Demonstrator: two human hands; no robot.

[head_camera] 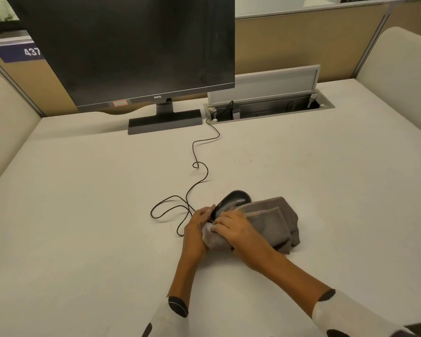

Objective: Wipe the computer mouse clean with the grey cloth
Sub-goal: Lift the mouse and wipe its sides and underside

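The black mouse sits tilted up off the counter, its long axis running up-right away from both hands; the left hand grips its near end; the right hand, just beside, is clenched on the grey cloth against its near flank

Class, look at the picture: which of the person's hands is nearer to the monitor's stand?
Left. The left hand grips the mouse on the side toward the monitor stand; the right hand presses the grey cloth farther right.
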